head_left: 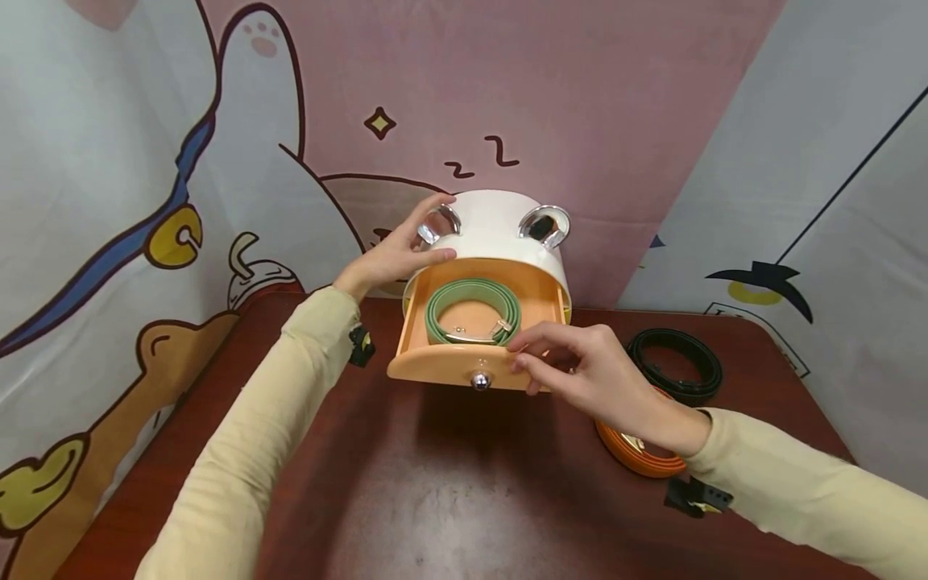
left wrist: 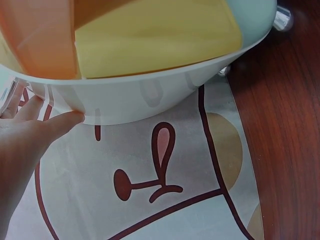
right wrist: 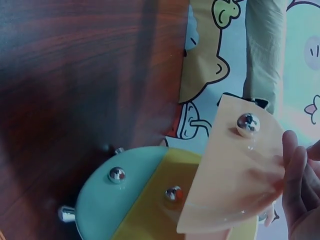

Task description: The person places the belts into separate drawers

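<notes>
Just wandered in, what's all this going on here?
A person's left hand rests on a white rounded cabinet while the right hand pinches the front edge of its pulled-out drawer. A coiled green belt lies inside. On the table, to the right, are coiled orange and black belts.

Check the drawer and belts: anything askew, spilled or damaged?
Nothing stands out: the green belt sits coiled in the open drawer, and the black belt and orange belt lie coiled on the table. The right hand partly hides the orange one.
</notes>
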The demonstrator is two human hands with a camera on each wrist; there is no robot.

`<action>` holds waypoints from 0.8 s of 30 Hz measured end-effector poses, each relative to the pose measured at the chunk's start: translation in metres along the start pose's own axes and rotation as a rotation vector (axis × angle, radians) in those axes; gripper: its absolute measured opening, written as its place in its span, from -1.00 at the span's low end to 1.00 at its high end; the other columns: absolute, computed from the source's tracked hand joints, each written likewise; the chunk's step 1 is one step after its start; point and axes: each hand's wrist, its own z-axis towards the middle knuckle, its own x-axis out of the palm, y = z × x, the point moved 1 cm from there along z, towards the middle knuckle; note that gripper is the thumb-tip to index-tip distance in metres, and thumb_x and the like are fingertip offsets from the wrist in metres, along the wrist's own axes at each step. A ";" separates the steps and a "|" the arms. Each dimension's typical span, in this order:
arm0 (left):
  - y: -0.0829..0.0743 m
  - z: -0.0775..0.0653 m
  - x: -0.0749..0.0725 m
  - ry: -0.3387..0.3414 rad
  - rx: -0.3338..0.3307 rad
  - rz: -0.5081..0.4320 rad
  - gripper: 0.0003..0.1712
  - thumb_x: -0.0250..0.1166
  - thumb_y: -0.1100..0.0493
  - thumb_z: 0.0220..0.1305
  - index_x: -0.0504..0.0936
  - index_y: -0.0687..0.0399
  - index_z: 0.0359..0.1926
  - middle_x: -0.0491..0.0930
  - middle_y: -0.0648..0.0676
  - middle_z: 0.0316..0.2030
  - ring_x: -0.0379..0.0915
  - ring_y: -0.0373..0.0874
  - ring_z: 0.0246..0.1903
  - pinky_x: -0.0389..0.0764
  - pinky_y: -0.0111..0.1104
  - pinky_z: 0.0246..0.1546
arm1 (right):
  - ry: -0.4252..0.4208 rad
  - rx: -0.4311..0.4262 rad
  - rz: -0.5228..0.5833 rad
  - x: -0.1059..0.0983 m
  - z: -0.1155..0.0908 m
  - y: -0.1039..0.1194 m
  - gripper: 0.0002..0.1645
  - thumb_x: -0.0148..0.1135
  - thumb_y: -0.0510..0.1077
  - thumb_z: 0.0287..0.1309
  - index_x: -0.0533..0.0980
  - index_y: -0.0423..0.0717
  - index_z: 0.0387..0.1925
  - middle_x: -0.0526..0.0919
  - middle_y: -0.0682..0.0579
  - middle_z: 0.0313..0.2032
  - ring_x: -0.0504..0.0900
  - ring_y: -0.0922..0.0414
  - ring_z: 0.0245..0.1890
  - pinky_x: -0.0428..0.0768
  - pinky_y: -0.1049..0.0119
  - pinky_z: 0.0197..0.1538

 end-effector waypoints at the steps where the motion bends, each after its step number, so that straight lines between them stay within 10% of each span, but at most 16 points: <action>1: 0.000 0.000 0.000 -0.001 -0.002 0.000 -0.20 0.25 0.29 0.31 0.03 0.13 0.44 0.28 0.30 0.03 0.24 0.05 -0.08 0.29 -0.33 -0.28 | 0.004 -0.007 0.007 0.002 0.000 -0.001 -0.78 0.29 -0.48 0.10 0.61 -0.24 -0.20 0.70 0.01 -0.40 0.63 0.24 -0.58 0.57 0.38 -0.50; 24: 0.008 0.004 0.000 -0.005 -0.011 -0.001 -0.20 0.25 0.29 0.31 0.03 0.11 0.44 0.28 0.26 0.03 0.20 0.05 0.00 0.24 -0.34 -0.24 | 0.061 0.041 0.105 0.033 -0.013 -0.015 -0.73 0.31 -0.41 0.13 0.57 -0.23 -0.10 0.72 -0.04 -0.32 0.67 0.22 -0.55 0.54 0.36 -0.63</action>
